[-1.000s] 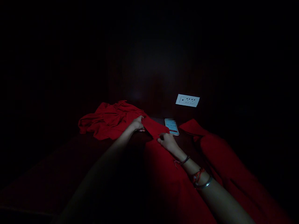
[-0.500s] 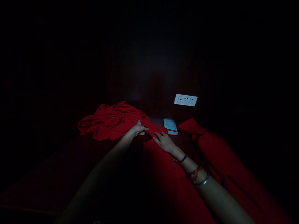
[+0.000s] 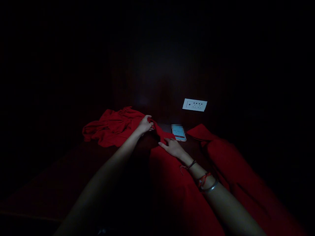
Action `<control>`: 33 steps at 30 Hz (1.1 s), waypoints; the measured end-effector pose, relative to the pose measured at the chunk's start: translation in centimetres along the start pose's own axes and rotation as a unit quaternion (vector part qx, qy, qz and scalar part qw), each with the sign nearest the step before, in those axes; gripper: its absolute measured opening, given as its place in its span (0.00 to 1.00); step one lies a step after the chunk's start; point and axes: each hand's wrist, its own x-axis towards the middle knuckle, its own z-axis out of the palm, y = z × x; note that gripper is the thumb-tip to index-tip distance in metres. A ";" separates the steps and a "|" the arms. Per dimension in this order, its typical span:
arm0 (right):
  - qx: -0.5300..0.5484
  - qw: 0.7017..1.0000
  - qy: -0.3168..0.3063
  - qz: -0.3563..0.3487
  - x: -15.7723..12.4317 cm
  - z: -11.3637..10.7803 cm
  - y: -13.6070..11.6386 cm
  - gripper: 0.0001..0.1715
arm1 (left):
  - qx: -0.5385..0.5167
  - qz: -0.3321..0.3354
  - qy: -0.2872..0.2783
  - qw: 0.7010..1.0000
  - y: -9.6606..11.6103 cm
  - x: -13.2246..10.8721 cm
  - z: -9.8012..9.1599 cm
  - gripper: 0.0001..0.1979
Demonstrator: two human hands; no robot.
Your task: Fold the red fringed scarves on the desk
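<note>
Dark tabletop (image 3: 56, 186), red cloth (image 3: 179, 190) on it from near side; right hand (image 3: 172, 147) on cloth, thumb apart, can't tell if gripping; left hand (image 3: 145, 125), farther, pinches cloth beside crumpled red heap (image 3: 113, 127); phone (image 3: 178, 133), then wall socket (image 3: 194, 105) beyond.

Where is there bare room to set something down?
Though dim, the tabletop looks bare left of the left arm, between the crumpled red cloth and the front edge. It is crowded in the middle, with the left hand and right hand at the red strip near the phone, and at right, under more red cloth.
</note>
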 end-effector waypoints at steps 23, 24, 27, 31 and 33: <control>0.006 0.986 -0.168 -0.014 -1.2 -0.6 -1.0 0.35 | 0.378 -0.030 -0.034 0.925 -1.3 0.0 -3.1 0.12; 0.016 0.985 -0.172 -0.012 -1.2 -0.7 -1.1 0.35 | 0.392 -0.018 -0.036 0.919 -1.3 -0.2 -3.1 0.12; 0.035 0.985 -0.166 -0.026 -1.1 -1.2 -1.1 0.36 | 0.419 0.048 -0.078 0.903 -1.9 -0.8 -1.7 0.17; 0.001 0.969 -0.245 -0.021 -1.5 -2.1 -1.1 0.34 | 0.511 0.075 -0.213 0.829 -4.1 -1.0 -0.2 0.23; -0.011 0.961 -0.276 -0.009 -1.8 -2.4 -1.1 0.33 | 0.546 0.044 -0.237 0.802 -5.0 -0.8 -0.4 0.25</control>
